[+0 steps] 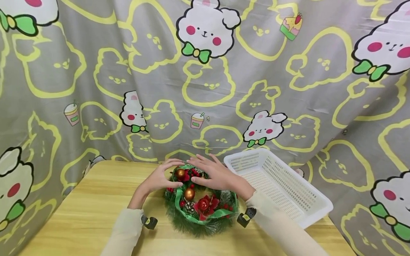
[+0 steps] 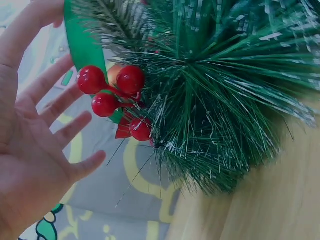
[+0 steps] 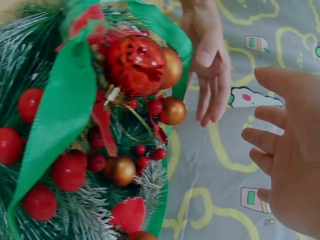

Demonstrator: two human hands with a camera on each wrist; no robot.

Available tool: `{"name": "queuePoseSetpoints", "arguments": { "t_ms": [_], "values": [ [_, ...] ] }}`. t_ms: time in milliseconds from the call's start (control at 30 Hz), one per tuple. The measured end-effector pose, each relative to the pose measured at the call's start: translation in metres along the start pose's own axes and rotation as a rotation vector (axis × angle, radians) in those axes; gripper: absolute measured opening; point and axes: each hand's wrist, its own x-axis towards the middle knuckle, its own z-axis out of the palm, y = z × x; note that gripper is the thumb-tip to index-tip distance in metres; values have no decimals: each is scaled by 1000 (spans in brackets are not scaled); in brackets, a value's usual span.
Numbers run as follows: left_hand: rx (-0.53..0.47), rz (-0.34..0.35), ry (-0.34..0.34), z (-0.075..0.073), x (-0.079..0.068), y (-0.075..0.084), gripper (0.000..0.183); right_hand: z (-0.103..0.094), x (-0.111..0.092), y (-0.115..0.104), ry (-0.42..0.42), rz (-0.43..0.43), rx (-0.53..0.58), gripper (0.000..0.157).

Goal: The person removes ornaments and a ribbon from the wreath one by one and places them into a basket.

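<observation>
A green Christmas wreath (image 1: 205, 229) lies on the table, a green ribbon (image 1: 179, 204) looped around it. It bears a red flower (image 1: 205, 207), gold balls (image 1: 189, 193), a pinecone and red berries (image 2: 131, 80). My left hand (image 1: 160, 177) hovers at the wreath's far left side, fingers extended; in the left wrist view its upper digit reaches the ribbon's edge, but contact is unclear. Over the far right part is my right hand (image 1: 216, 174), its fingers loosely spread; the right wrist view shows it apart from the decorations. Neither hand grips anything.
A white perforated plastic basket (image 1: 283, 177) stands on the right of the wooden table (image 1: 86, 209), behind my right forearm. A grey curtain (image 1: 153, 81) with yellow cartoon outlines hangs behind and at both sides. Small dark devices are strapped to both wrists.
</observation>
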Motion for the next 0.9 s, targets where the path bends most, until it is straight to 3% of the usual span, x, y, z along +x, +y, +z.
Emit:
{"name": "queuePoseSetpoints", "arguments": {
  "t_ms": [200,400,667,900],
  "values": [
    [109,-19,1,2,-1,5,68,6,-3,-1,-6,-13,7,63],
    [137,-54,-27,1,-3,2,75,12,-4,-2,-12,-27,8,61],
    [153,-167,-81,-3,-9,0,95,24,0,-2,-37,-88,-46,55],
    [179,-132,-117,-5,-10,4,95,32,5,-5,-31,-134,-76,51]
  ]
}}
